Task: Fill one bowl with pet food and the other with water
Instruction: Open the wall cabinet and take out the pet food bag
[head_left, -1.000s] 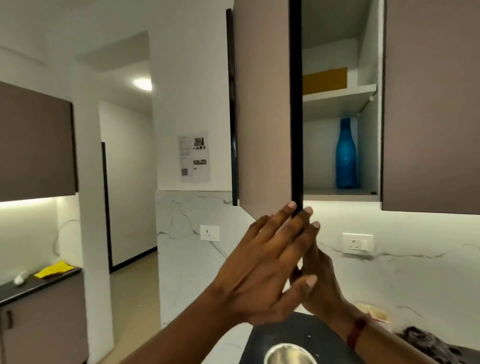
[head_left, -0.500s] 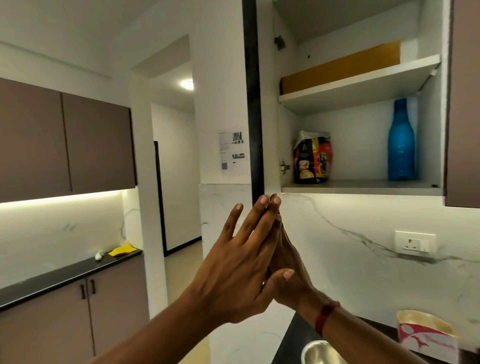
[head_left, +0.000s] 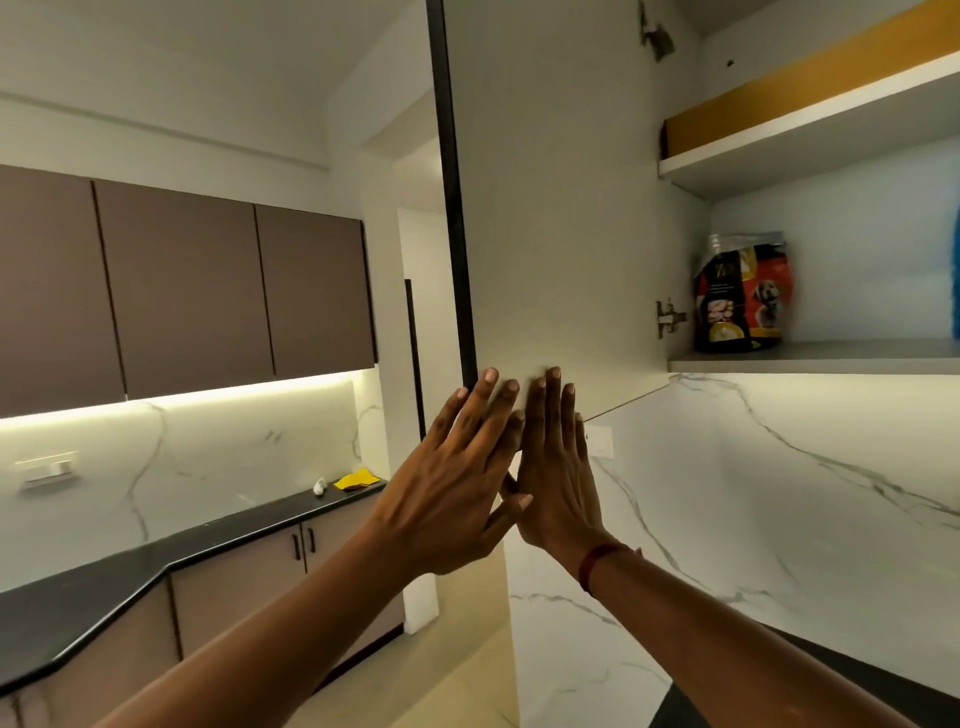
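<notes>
Both hands raised, fingers spread flat, neither grip holding anything. Left hand (head_left: 452, 493) lay against the lower edge of the open cabinet door (head_left: 556, 208); right hand (head_left: 558, 467) pressed on the door's inner face just beside it. Pet food bag (head_left: 743, 296) stood upright on the lower shelf (head_left: 831, 356) inside, well apart from the hands. No bowl in view.

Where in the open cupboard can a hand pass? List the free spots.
Lower shelf: bare to the right of the pet food bag, up to a blue object at the frame edge. Crowded at the door, where both hands press.
</notes>
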